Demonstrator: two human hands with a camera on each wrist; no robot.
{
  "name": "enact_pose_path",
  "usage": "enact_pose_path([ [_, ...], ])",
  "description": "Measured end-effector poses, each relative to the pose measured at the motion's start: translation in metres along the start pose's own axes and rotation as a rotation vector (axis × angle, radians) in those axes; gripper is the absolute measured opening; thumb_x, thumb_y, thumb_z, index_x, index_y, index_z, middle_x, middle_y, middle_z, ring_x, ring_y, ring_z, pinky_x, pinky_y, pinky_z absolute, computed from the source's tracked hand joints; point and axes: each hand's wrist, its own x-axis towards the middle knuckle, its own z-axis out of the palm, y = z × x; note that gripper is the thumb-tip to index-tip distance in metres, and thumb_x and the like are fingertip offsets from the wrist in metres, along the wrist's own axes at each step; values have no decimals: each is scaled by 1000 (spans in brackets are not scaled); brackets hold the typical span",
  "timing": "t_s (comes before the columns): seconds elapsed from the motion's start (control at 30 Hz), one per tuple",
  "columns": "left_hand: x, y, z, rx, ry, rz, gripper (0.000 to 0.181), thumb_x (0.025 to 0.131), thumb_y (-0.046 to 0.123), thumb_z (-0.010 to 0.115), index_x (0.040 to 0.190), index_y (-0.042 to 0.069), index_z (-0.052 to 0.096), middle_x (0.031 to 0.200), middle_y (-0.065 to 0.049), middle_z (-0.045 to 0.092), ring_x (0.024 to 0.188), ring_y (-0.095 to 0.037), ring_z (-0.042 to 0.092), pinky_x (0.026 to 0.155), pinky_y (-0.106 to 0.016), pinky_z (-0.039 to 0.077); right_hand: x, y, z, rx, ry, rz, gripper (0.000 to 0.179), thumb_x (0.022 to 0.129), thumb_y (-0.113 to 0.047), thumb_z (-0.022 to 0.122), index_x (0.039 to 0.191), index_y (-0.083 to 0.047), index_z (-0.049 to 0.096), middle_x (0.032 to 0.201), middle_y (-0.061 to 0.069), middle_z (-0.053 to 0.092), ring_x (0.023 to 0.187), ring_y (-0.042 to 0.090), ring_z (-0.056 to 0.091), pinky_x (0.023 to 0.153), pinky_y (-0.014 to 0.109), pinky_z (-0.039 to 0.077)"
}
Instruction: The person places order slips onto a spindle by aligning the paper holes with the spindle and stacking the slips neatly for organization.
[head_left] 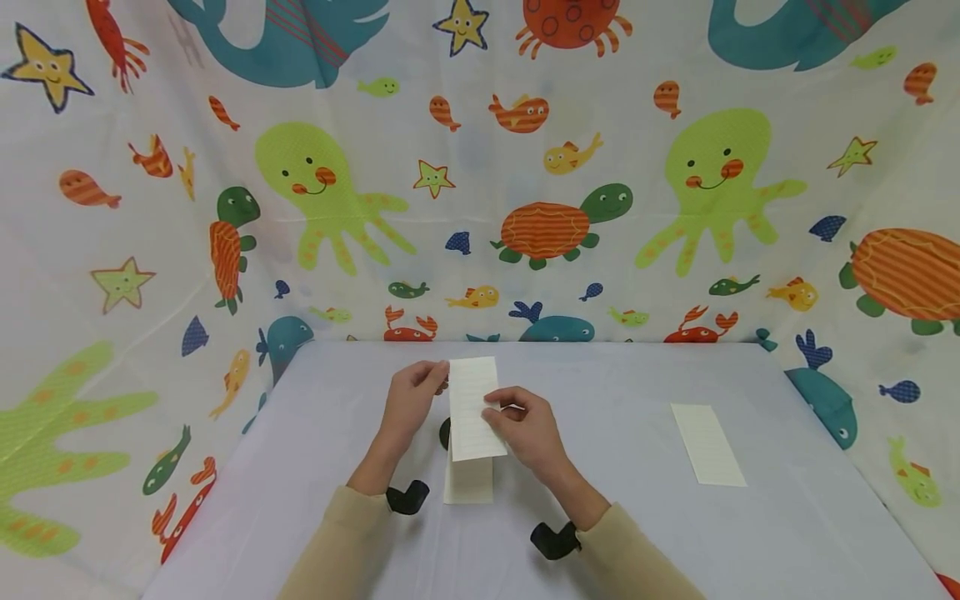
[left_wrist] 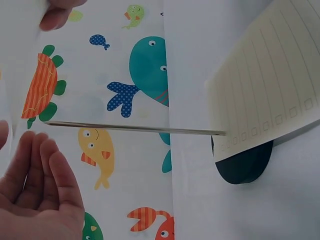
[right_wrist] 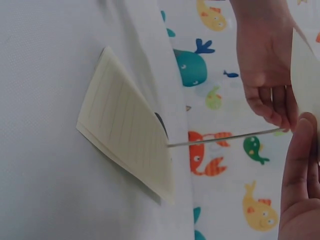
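Note:
A lined paper sheet [head_left: 472, 408] is held up over a paper spike. My left hand [head_left: 408, 402] pinches its upper left edge. From the right side, my right hand [head_left: 528, 427] grips the same sheet with thumb and fingers. The spike's thin metal rod [left_wrist: 135, 128] rises through lower lined papers [left_wrist: 270, 85], its tip close to the left fingers [left_wrist: 62, 175]. Under those papers, part of the black round base [left_wrist: 245, 165] shows. In the right wrist view the stacked papers [right_wrist: 125, 127] lie tilted around the rod's foot.
Another lined sheet [head_left: 708, 446] lies apart on the white table [head_left: 622, 517], to the right. A curtain [head_left: 480, 183] printed with sea animals hangs behind and at both sides. Black wrist mounts [head_left: 557, 542] stick out near both sleeves.

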Motion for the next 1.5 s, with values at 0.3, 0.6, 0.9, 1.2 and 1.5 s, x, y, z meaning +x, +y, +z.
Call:
enact_pose_path([
  [0.3,0,1,4,68,35,-42,29,100,34,66,113,9,74,103,-7,70,94,-24,61,85,-35,52,-4,7,6,-24,-29,-30,19,91,-13,77,108,-6,74,103,8,63,80,18,55,66,19,48],
  [0.6,3,-9,7,92,50,-46,27,100,33,66,108,8,74,96,-8,68,90,-24,60,80,-34,51,-6,9,9,-83,-35,-13,16,92,-16,76,107,-10,74,100,6,63,78,19,55,63,21,49],
  [0.9,3,-15,9,90,56,-58,27,100,33,66,109,9,74,94,-7,66,88,-24,59,77,-33,50,-6,12,8,-77,-52,-2,17,91,-17,76,107,-11,74,98,5,62,75,19,54,61,21,47],
  [1.2,3,-17,9,106,58,-52,27,100,32,66,110,8,74,98,-7,67,90,-23,58,78,-32,50,-5,11,8,-65,-62,0,18,92,-18,76,108,-11,74,97,5,61,75,19,54,60,22,46],
  [1.5,1,-17,11,122,58,-35,25,99,29,66,107,6,74,97,-9,67,88,-24,57,75,-34,48,-5,14,8,-64,-77,8,18,92,-18,76,108,-10,74,96,6,60,74,19,53,59,21,45],
])
